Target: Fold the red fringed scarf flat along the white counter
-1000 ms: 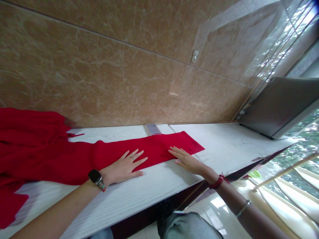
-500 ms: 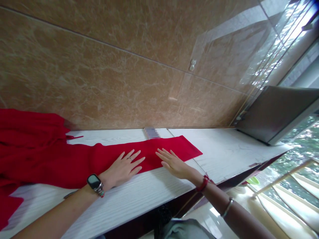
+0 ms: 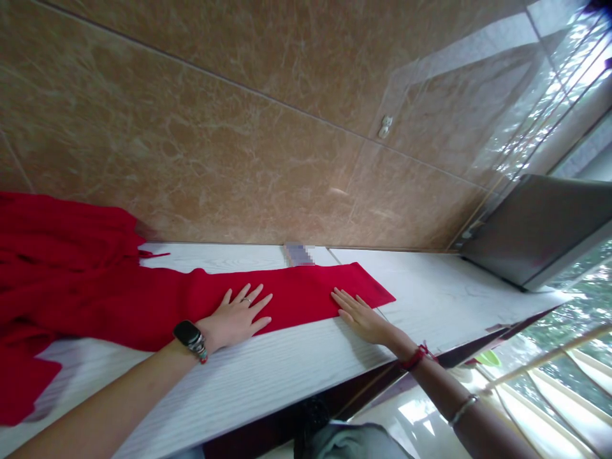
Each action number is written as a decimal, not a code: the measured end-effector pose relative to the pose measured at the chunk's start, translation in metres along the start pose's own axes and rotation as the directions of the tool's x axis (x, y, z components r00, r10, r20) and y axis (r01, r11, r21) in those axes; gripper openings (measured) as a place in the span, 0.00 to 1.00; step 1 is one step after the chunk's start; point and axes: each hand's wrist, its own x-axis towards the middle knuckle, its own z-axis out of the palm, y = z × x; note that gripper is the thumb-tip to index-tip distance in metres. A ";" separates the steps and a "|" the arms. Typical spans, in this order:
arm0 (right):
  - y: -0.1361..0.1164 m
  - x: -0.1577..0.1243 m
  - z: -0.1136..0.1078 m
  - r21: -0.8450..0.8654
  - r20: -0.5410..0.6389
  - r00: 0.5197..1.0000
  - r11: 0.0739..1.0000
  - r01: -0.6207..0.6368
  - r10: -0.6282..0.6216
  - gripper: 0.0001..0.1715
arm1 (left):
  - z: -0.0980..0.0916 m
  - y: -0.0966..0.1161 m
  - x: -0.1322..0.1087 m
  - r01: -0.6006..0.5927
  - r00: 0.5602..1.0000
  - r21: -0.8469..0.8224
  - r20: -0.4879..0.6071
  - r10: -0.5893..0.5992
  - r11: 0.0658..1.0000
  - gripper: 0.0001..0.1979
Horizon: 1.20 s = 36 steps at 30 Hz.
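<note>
A red garment [image 3: 157, 306] lies along the white counter, bunched in folds at the left and spread in a flat strip toward the right. My left hand [image 3: 234, 322] rests flat on the middle of this strip, fingers spread; a ring and a watch [image 3: 189, 335] show on that side. Nearer the strip's right end, my right hand [image 3: 361, 315] lies with fingers stretched out on the cloth by its front edge. A red string bracelet [image 3: 415, 357] circles the right wrist. Neither hand grips the fabric.
The white wood-grain counter [image 3: 296, 363] runs along a brown tiled wall [image 3: 239, 159]. A small blurred rectangular item [image 3: 299, 254] lies behind the cloth. A dark grey box-like appliance [image 3: 535, 226] stands at the right end. A thin red cord [image 3: 155, 254] sticks out from the bunched cloth.
My right hand has slid to the right along the strip, away from my left hand. The left hand stays on about the same part of the cloth. The camera view has shifted slightly.
</note>
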 end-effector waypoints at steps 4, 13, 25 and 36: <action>0.046 -0.010 0.006 -0.048 0.000 0.991 0.990 -0.135 0.135 0.28 | 0.000 -0.001 0.000 -0.006 1.000 0.003 -0.007 0.006 1.000 0.28; 0.019 0.043 0.003 -0.011 -0.065 0.997 0.999 -0.030 0.030 0.30 | 0.002 -0.020 0.006 0.117 0.981 0.000 -0.157 -0.116 0.993 0.27; 0.110 0.056 0.014 -0.276 0.065 0.970 0.939 -0.207 0.233 0.26 | 0.004 -0.027 0.008 0.182 0.982 -0.040 -0.033 -0.184 0.982 0.29; 0.102 0.087 0.012 -0.241 -0.006 0.998 0.969 -0.059 0.059 0.26 | -0.003 -0.022 0.007 0.201 0.980 -0.044 0.007 -0.201 0.979 0.29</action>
